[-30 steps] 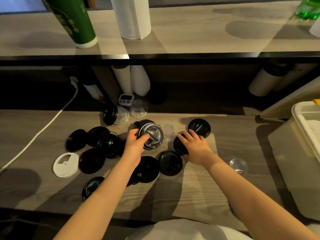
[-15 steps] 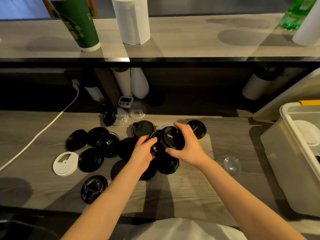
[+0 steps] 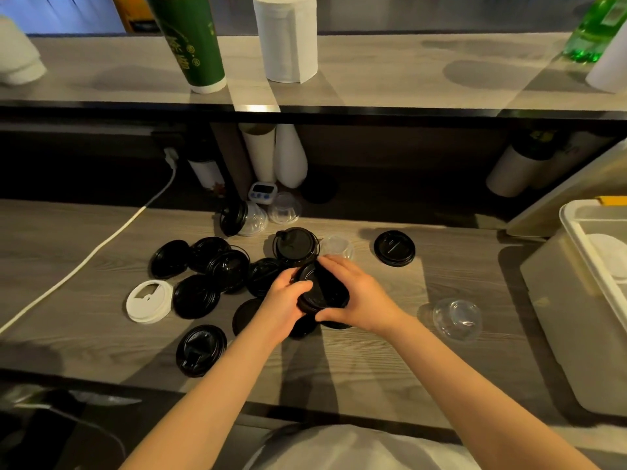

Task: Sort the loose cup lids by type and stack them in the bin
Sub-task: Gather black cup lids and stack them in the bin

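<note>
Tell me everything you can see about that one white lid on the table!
The white lid is round and looks like thin plastic, with a raised rim and a drinking hole cut near its far edge. It lies flat on the wood-grain counter, left of the pile. A black lid sits tight against its right side.

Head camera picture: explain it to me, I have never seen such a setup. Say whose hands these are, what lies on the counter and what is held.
There is no machine here. A person wears a camera on the head, so this one picture looks down along both bare arms. The left hand and the right hand together grip what looks like a small stack of black lids. On the counter lie loose black lids, one white lid and clear lids. A pale bin stands at the right.
</note>
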`<state>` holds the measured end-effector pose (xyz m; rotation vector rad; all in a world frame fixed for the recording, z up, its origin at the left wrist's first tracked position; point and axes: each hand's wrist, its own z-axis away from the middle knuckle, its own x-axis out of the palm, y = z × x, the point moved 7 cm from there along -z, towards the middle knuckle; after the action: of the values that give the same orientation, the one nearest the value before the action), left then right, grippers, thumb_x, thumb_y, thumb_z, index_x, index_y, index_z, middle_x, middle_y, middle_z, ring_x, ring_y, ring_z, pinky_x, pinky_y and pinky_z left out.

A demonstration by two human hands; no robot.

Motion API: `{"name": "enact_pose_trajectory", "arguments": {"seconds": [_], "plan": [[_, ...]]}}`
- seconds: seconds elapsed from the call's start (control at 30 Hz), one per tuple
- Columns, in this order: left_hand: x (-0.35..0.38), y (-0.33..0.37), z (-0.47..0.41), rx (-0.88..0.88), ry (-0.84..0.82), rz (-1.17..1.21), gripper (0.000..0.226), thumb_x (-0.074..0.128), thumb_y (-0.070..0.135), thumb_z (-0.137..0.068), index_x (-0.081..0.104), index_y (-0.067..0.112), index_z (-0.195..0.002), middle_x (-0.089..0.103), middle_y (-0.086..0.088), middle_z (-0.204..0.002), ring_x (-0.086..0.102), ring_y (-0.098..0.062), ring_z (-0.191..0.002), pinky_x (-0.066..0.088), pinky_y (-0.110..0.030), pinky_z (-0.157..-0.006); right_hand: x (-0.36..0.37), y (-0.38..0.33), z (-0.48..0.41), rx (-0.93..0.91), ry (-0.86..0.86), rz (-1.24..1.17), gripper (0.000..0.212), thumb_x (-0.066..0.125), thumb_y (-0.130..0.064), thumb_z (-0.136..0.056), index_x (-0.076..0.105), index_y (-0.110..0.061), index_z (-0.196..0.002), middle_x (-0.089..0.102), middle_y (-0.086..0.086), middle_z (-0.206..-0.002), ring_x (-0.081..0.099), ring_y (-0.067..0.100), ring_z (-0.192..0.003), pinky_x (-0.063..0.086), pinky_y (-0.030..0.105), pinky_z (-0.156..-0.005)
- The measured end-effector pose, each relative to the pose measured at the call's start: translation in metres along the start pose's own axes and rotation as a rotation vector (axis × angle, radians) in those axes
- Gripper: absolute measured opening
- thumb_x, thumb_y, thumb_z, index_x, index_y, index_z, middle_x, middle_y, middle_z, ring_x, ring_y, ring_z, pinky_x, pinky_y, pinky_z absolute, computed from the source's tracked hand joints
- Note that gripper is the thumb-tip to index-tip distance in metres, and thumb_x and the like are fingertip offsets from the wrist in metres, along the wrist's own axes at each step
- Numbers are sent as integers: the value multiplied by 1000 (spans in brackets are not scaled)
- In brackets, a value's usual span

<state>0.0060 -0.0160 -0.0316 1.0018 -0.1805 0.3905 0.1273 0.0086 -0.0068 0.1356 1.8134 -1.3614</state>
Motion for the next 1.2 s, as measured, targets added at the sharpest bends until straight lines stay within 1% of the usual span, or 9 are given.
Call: {"name": "enact_pose_trajectory", "arguments": {"seconds": [0.13,0.23,0.33,0.43,0.53,0.77,0.9,1.03,1.2], "plan": [[-30,7,-3,59,202,-42,32,49,-3,-91,51,10,-120,62,-9,-105,62,-20,-93,51,-37,-85,0,35,6,202,26,26,78,72,-31,-82,30,-18,-146,35,2,-150,32,17,-138,29,27,-111],[-57,9,-7,70,309,-111,31,55,1,-90,53,16,-117,62,-8,-115,59,-25,-106,44,-48,-100,3,62,12,324,1,160,63,64,-30,-88,37,-14,-142,39,4,-146,41,21,-131,36,30,-105],[-72,9,-5,64,372,-135,30,58,6,-88,53,18,-115,61,-6,-117,57,-25,-111,40,-50,-103,25,71,16,348,-148,156,83,72,-38,-79,28,-17,-147,28,5,-151,31,25,-136,32,35,-111],[-78,7,-4,61,383,-142,34,60,7,-88,53,17,-120,60,-6,-119,56,-24,-112,40,-50,-104,47,72,17,322,-253,343,95,69,-51,-77,15,-24,-151,15,1,-157,19,27,-142,23,42,-115],[-78,5,-3,60,385,-157,34,60,7,-87,53,16,-120,60,-8,-120,57,-24,-110,42,-48,-102,49,72,13,295,-184,417,88,66,-50,-79,19,-24,-150,24,1,-153,25,25,-139,26,41,-112],[-59,0,-7,36,338,-151,38,61,7,-87,52,15,-123,60,-8,-119,57,-25,-110,41,-52,-102,13,79,28,375,53,114,84,75,-38,-71,34,-18,-142,37,4,-132,40,25,-124,39,35,-104],[-31,-7,-8,-8,257,-30,40,57,1,-88,50,9,-126,60,-17,-121,60,-29,-105,51,-46,-89,-14,54,30,313,258,-129,80,80,-31,-70,39,-17,-138,39,-4,-125,40,8,-115,38,23,-99],[-1,-17,-2,-75,149,135,21,51,4,-92,53,8,-112,64,-14,-105,64,-23,-89,53,-34,-61,-17,26,29,201,244,-187,83,79,-34,-66,39,-17,-138,43,-6,-124,41,2,-114,31,3,-92],[15,-29,2,-137,107,140,35,45,23,-97,54,7,-127,65,-11,-106,65,-20,-85,52,-28,-57,-15,9,31,133,173,-71,86,82,-33,-67,39,-17,-140,43,-3,-133,40,6,-121,33,17,-102]]}}
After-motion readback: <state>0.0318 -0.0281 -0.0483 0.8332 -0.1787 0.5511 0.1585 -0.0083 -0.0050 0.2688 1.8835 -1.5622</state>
